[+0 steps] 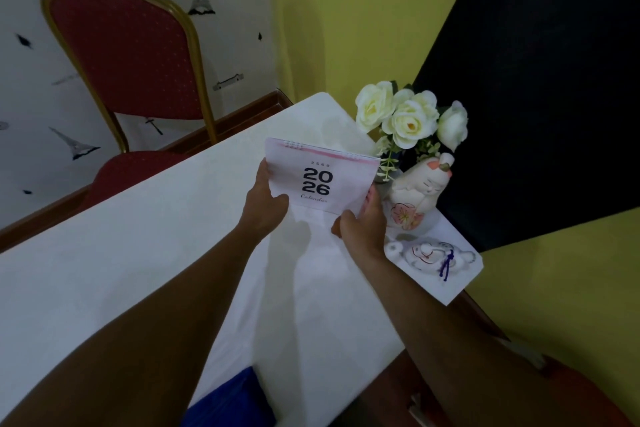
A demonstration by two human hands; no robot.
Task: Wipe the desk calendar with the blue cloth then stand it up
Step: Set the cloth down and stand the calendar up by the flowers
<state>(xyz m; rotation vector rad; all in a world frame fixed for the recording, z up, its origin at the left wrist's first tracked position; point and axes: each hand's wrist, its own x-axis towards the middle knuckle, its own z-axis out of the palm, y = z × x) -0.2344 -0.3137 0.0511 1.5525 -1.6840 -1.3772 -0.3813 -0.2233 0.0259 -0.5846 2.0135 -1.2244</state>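
Calendar (320,177) up at the table's (138,253) far edge, left hand (265,204) and right hand (363,224) pinching its lower corners; blue cloth (230,399) lies unused at the near edge, so likely just standing left.

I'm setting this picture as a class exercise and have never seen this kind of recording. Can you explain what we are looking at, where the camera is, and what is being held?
There is no machine here. One camera, worn on a person's head, looks down at their bare arms. The left hand and right hand together hold a desk calendar, its "2026" cover facing the camera, above a white table. On the table's right side stand white roses, a cat figurine and a smaller lying figurine. The blue cloth lies at the near edge. A red chair stands behind.
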